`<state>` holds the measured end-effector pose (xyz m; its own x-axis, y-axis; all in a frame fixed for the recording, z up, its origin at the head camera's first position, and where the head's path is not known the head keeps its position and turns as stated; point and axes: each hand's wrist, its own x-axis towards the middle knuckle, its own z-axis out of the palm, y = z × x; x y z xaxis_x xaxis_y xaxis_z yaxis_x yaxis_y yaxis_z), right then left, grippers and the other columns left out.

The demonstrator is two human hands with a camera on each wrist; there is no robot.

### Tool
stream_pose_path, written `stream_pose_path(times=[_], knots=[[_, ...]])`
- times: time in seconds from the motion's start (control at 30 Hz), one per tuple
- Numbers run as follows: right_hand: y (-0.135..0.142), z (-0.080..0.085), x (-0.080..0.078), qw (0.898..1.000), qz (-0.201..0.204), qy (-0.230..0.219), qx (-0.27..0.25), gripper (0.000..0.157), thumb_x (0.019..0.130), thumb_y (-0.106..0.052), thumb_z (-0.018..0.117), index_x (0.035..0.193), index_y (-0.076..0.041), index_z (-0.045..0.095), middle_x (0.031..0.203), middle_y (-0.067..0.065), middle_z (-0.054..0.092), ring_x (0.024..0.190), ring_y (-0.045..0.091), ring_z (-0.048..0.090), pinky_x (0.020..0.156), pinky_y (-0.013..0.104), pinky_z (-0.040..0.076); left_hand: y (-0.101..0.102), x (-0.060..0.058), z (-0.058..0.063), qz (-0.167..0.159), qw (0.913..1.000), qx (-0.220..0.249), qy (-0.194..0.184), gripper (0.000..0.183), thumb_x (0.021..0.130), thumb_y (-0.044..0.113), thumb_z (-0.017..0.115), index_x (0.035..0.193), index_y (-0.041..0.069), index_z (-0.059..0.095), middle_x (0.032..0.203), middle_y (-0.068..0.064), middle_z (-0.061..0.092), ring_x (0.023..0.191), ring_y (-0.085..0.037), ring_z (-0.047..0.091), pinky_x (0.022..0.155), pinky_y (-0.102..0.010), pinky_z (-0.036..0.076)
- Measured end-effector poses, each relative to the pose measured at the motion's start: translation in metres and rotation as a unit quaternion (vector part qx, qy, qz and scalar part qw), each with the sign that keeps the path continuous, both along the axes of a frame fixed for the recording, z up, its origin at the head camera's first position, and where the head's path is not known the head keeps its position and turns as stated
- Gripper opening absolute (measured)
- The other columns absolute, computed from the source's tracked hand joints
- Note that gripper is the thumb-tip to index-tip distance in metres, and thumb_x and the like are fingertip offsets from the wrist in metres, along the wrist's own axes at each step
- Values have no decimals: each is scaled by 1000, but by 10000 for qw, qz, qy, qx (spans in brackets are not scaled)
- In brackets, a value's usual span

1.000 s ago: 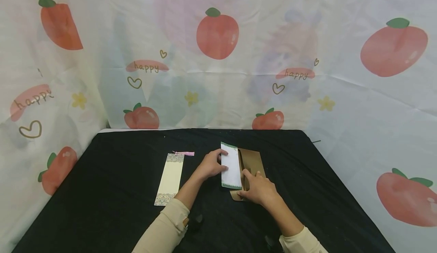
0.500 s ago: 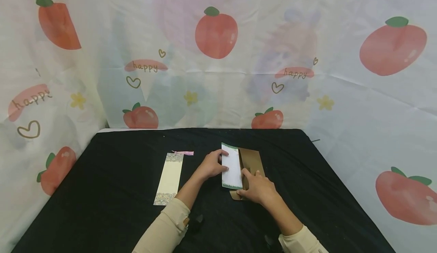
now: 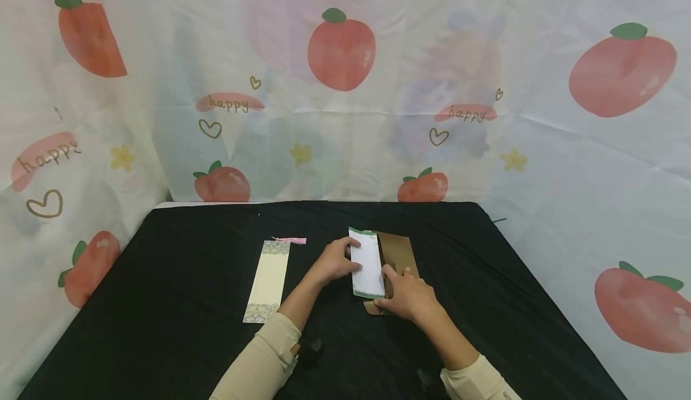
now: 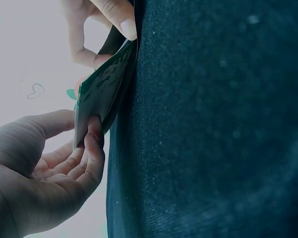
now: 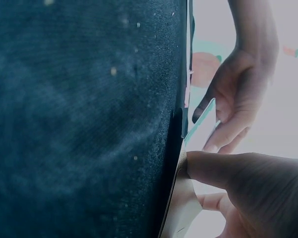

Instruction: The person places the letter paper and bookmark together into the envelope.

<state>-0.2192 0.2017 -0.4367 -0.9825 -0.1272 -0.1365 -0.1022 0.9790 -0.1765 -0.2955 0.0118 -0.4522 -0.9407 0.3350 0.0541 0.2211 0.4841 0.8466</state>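
My left hand [image 3: 336, 260] pinches the left edge of a white card [image 3: 368, 265] with green printed ends, thumb on top and fingers underneath, as the left wrist view shows. The card is tilted, its left side raised off the cloth. Its right edge meets the opening of a brown paper envelope [image 3: 398, 253]; how far it reaches inside is hidden. My right hand [image 3: 408, 294] grips the envelope near its opening, the thumb [image 5: 208, 166] on its near end. To the left, a cream bookmark [image 3: 268, 283] with patterned ends lies flat, a pink tassel [image 3: 291, 240] at its top.
Black cloth [image 3: 189, 280] covers the table. A white curtain [image 3: 281, 58] printed with peaches, hearts and "happy" stands behind the table and along both sides.
The card has shifted slightly right toward the envelope, turning a little as my left hand holds it. My right hand and the envelope stay nearly in place.
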Motion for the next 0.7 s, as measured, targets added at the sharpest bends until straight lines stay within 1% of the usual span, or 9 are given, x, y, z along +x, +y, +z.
stream_pose_path(times=[0.07, 0.23, 0.47, 0.57, 0.7], knots=[[0, -1, -1, 10000, 0, 17, -3, 68, 85, -44, 84, 139, -15, 55, 138, 39, 52, 107, 54, 63, 74, 63, 53, 0, 0, 0, -3, 10000, 24, -21, 46, 84, -2, 82, 127, -2, 65, 95, -11, 64, 79, -20, 59, 69, -32, 52], [2, -3, -1, 10000, 15, 16, -24, 69, 86, -43, 84, 140, -15, 54, 138, 39, 52, 109, 55, 62, 75, 64, 53, -1, 0, 1, -26, 10000, 18, -32, 46, 84, -2, 82, 127, -3, 65, 96, -14, 64, 77, -19, 58, 67, -31, 51], [1, -1, -1, 10000, 43, 60, -29, 67, 85, -44, 84, 138, -15, 55, 137, 39, 52, 108, 54, 63, 75, 63, 53, -1, -2, -1, -54, 9999, 38, -86, 45, 85, -1, 80, 128, -3, 64, 96, -14, 64, 75, -19, 58, 65, -30, 51], [1, -1, 0, 10000, 31, 51, -18, 69, 86, -45, 84, 140, -14, 55, 138, 39, 52, 109, 54, 63, 75, 63, 53, 0, -2, -1, -89, 9998, 45, -151, 42, 89, -1, 76, 129, -3, 64, 93, -11, 61, 74, -18, 57, 64, -29, 50], [1, -1, 0, 10000, 22, 43, -7, 71, 86, -45, 84, 142, -13, 54, 139, 40, 51, 109, 55, 62, 76, 64, 53, 1, -3, -1, -122, 9995, 91, -285, 37, 94, -5, 62, 131, -3, 63, 90, -8, 56, 70, -17, 54, 60, -27, 48]])
